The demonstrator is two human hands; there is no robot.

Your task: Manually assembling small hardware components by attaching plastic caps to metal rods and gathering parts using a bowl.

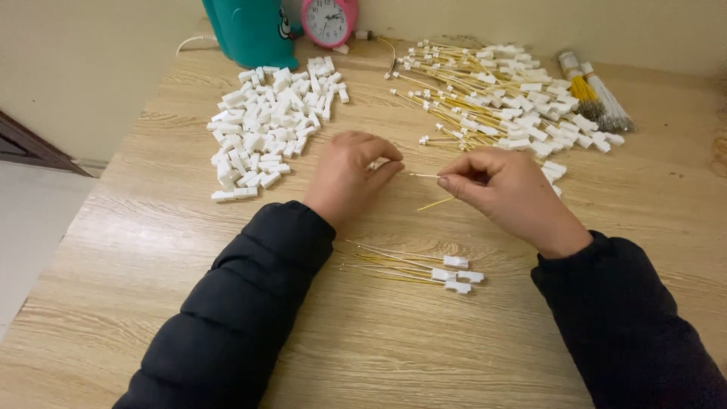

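Yellow wire point(435, 203), thin and springy, sits pinched in the closed right hand point(506, 189) mid-frame, its tip aimed at the white connector point(376, 163) gripped by the curled left hand point(350, 176), and could bend or miss.

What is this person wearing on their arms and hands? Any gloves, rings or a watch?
Both arms are covered by black, padded, puffy jacket sleeves: the left sleeve and right sleeve each end at the wrist. The left hand and right hand are bare, with no gloves. No ring or watch shows, and the sleeves carry no visible markings.
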